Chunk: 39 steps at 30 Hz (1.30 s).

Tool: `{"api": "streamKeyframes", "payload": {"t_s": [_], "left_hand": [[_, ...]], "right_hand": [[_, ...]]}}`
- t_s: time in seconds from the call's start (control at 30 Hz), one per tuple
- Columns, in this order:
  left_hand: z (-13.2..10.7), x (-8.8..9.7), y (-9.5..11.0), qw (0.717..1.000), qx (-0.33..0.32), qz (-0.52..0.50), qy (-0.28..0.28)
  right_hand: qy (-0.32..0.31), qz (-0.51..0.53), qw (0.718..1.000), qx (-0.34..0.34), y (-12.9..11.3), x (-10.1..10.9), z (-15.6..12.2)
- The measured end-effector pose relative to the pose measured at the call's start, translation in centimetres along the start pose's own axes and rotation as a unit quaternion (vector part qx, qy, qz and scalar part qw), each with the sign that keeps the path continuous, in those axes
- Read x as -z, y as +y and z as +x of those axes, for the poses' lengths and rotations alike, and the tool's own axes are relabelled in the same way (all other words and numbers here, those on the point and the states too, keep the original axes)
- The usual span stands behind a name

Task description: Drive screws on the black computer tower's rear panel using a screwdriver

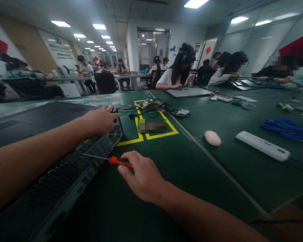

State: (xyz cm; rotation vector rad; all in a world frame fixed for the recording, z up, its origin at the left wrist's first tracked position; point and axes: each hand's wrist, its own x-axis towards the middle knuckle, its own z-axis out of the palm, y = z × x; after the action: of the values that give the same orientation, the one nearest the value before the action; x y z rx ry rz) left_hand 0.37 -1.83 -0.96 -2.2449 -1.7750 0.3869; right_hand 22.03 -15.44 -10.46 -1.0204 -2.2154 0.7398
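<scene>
A black computer case (47,134) lies on its side on the green table (181,168), its vented back panel facing me. My left hand (101,119) rests on the case's top far corner, fingers curled over the edge above the fan grille (114,133). My right hand (141,176) is closed on a screwdriver (116,160) with a red and black handle. Its thin metal shaft points left, and the tip touches the back panel of the case.
A bundle of coloured cables (154,108) lies inside yellow tape markings (156,132) past the case. A pink oval object (212,138), a white bar-shaped device (264,146) and blue fabric (288,129) lie to the right. Several people sit at far tables.
</scene>
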Motion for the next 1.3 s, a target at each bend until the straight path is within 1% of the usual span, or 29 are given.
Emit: {"api": "streamKeyframes", "payload": {"t_s": [0.1, 0.3, 0.6, 1.3], "left_hand": [[-0.08, 0.14, 0.07, 1.000, -0.002, 0.004, -0.006], [-0.32, 0.39, 0.34, 1.000, 0.008, 0.014, -0.008], [0.02, 0.08, 0.02, 1.000, 0.004, -0.001, -0.003], [-0.03, 0.07, -0.22, 1.000, -0.007, -0.014, 0.009]], "right_hand": [[-0.006, 0.009, 1.000, -0.004, -0.01, -0.04, -0.04], [0.004, 0.025, 1.000, 0.017, 0.19, -0.14, -0.01], [0.002, 0.009, 1.000, 0.013, 0.07, -0.13, 0.08], [0.003, 0.002, 1.000, 0.004, -0.02, -0.04, 0.05]]}}
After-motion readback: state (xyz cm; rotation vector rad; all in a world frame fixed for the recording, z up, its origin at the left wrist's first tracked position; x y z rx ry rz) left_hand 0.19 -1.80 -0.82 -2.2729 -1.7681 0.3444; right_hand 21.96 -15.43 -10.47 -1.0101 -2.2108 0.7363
